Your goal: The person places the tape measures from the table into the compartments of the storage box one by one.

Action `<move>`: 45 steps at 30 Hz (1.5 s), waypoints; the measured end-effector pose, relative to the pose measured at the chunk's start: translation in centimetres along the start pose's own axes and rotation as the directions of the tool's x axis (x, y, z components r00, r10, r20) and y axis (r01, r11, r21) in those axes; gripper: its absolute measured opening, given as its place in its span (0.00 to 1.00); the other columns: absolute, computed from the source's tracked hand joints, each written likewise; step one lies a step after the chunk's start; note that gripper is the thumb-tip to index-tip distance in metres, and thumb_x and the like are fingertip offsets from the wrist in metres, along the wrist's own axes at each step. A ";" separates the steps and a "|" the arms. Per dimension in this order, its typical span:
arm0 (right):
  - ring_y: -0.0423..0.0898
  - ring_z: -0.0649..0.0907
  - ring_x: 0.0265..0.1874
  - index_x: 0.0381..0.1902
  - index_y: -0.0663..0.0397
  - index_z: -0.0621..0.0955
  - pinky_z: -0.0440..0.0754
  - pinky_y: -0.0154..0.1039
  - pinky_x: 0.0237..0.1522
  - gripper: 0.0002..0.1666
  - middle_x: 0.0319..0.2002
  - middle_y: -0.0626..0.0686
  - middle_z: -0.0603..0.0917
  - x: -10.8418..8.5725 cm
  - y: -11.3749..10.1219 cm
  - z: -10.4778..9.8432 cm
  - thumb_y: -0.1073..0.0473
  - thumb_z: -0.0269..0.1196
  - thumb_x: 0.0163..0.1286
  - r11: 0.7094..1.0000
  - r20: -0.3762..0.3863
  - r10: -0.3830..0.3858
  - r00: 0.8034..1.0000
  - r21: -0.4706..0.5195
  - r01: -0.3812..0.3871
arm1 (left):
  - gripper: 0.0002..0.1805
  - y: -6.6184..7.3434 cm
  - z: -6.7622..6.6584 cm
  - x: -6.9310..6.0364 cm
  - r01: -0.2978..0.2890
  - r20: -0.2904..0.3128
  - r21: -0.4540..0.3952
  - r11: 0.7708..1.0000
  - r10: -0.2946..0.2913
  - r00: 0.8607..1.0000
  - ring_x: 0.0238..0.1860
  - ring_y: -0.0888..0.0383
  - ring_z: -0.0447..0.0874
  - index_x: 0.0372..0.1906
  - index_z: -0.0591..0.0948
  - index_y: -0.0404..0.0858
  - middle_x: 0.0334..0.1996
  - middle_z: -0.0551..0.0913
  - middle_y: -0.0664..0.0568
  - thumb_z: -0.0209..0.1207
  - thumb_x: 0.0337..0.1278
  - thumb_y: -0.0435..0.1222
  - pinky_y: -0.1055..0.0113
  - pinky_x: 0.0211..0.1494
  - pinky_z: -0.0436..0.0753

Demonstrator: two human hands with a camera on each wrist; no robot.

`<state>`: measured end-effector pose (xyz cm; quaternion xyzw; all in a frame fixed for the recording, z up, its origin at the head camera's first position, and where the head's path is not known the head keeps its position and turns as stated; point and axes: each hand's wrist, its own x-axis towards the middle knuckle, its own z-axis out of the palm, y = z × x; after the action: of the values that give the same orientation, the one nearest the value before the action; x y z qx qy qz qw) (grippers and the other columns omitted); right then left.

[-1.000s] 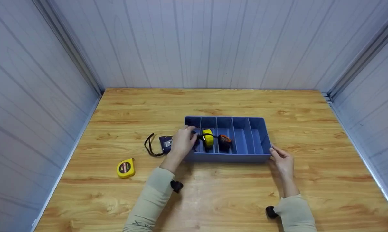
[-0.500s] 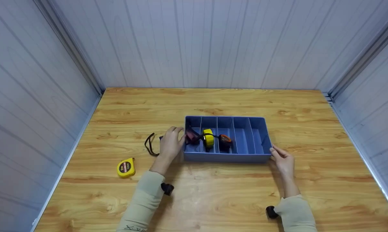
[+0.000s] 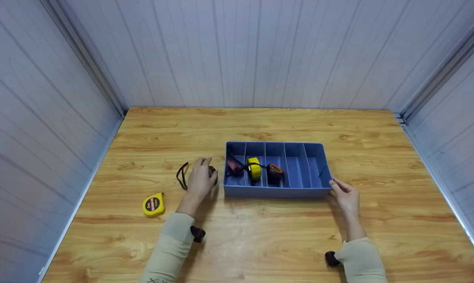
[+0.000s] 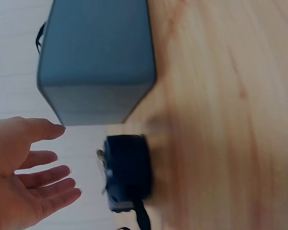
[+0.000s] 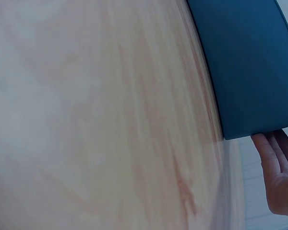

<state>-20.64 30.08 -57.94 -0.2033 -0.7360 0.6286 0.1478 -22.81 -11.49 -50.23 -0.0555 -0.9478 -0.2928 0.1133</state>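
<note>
Above a dark tape measure (image 3: 212,173) hovers my left hand (image 3: 199,179), partly hiding it. In the left wrist view this hand (image 4: 26,175) has its fingers apart, short of the dark tape measure (image 4: 128,170). My right hand (image 3: 346,198) touches the right front corner of the blue divided box (image 3: 278,192). Seen from the right wrist, straight fingers of that hand (image 5: 281,177) rest against the end wall of the box (image 5: 254,72). Inside the box, from the left, lie a dark reddish item (image 3: 234,165), a yellow tape measure (image 3: 254,169) and a black-and-orange one (image 3: 275,173).
A yellow tape measure (image 3: 154,204) lies on the wooden table (image 3: 276,236), left of my left forearm. A black strap loop (image 3: 181,177) lies just left of my left hand. Pale panel walls (image 3: 237,55) stand at the back and both sides.
My left hand has moved left, out of the box's leftmost compartment, to over the dark tape measure beside the box. The right hand has stayed at the box's corner.
</note>
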 end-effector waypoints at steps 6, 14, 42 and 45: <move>0.32 0.80 0.28 0.42 0.52 0.83 0.77 0.26 0.30 0.16 0.31 0.40 0.82 -1.3 -2.1 -0.2 0.55 0.66 0.54 0.999 0.048 -0.021 0.999 0.040 0.019 | 0.28 -1.3 0.6 -0.1 0.043 0.015 -0.002 0.999 -0.043 0.999 0.53 0.41 0.66 0.57 0.69 0.28 0.51 0.68 0.35 0.60 0.50 0.36 0.53 0.52 0.69; 0.30 0.79 0.31 0.42 0.54 0.83 0.76 0.25 0.32 0.18 0.31 0.37 0.82 -0.1 -0.2 0.0 0.54 0.66 0.54 0.999 -0.005 -0.043 0.999 -0.017 0.043 | 0.34 -2.3 1.1 -0.4 0.100 0.040 -0.021 0.995 -0.099 0.994 0.58 0.41 0.59 0.59 0.66 0.30 0.56 0.63 0.35 0.63 0.47 0.40 0.52 0.56 0.65; 0.33 0.80 0.32 0.49 0.70 0.75 0.77 0.29 0.35 0.22 0.33 0.42 0.81 -3.0 -5.0 0.1 0.62 0.61 0.59 1.000 0.054 0.013 0.998 -0.001 -0.013 | 0.48 -3.8 2.6 0.2 0.180 0.101 0.008 0.984 -0.180 0.978 0.62 0.38 0.51 0.62 0.62 0.33 0.60 0.57 0.32 0.69 0.33 0.49 0.48 0.55 0.65; 0.38 0.82 0.29 0.48 0.70 0.75 0.79 0.34 0.33 0.21 0.31 0.43 0.81 -3.1 -4.9 0.1 0.63 0.60 0.59 0.997 0.069 0.028 0.997 0.064 -0.033 | 0.47 -3.7 2.6 0.2 0.189 0.109 -0.013 0.982 -0.187 0.976 0.60 0.39 0.54 0.62 0.63 0.33 0.58 0.59 0.33 0.69 0.32 0.48 0.49 0.54 0.65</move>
<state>-18.56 27.86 -52.97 -0.1879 -0.7165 0.6611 0.1194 -24.13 -13.10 -54.27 0.0175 -0.9501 -0.3097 0.0333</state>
